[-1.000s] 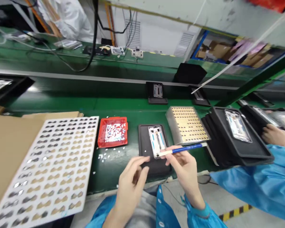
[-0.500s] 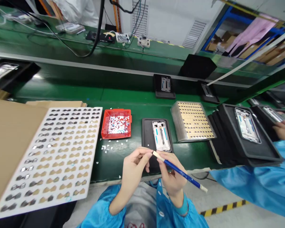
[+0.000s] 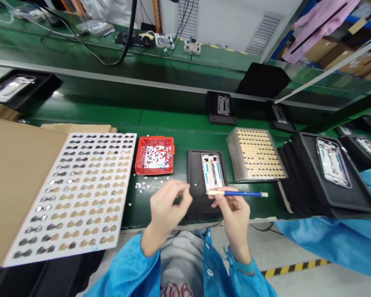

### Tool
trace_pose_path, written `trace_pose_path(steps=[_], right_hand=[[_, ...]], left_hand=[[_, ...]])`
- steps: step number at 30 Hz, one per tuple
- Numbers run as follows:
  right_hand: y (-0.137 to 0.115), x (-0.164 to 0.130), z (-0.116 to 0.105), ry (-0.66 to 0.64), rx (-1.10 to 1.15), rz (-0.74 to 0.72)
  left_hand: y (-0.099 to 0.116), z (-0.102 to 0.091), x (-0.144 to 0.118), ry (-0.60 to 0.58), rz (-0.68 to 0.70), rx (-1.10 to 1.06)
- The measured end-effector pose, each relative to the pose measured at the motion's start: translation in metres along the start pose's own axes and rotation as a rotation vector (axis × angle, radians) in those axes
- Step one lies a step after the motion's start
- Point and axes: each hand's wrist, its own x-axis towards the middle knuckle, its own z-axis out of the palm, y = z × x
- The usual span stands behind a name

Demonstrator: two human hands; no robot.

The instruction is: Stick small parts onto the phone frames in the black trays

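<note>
Over black tray (image 3: 193,198), right hand (image 3: 233,212) levelling pen (image 3: 238,193), left hand (image 3: 167,206) seemingly pinching.

A long green workbench (image 3: 89,119) runs beneath a white wall (image 3: 225,20), with blue shelving (image 3: 299,31) holding cardboard boxes (image 3: 343,62).

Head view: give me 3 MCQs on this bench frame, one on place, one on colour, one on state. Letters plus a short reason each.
1. Where does the phone frame near the hands lie?
A. in the red tray
B. on a black tray
C. on the cardboard

2. What colour is the pen's barrel?
A. blue
B. yellow
C. green

3. How is the pen held?
A. standing upright
B. lying loose on the bench
C. roughly level in the right hand

Answers: B, the frame rests on the black tray beside the red tray. A, the shaft is blue with pale ends. C, the right hand grips it sideways; the left hand is apart from it.
</note>
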Motion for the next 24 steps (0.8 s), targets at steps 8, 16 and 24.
trace_pose_path(steps=[8, 16, 24], right_hand=[[0.022, 0.035, -0.066, -0.243, -0.561, -0.223], [0.036, 0.04, -0.075, -0.295, -0.816, -0.455], [0.039, 0.043, -0.071, -0.291, -0.89, -0.648]], left_hand=[[-0.044, -0.013, 0.026, 0.181, -0.247, 0.287], [-0.031, -0.001, 0.009, 0.091, 0.094, 0.249], [-0.01, 0.025, -0.012, -0.216, 0.201, 0.067]])
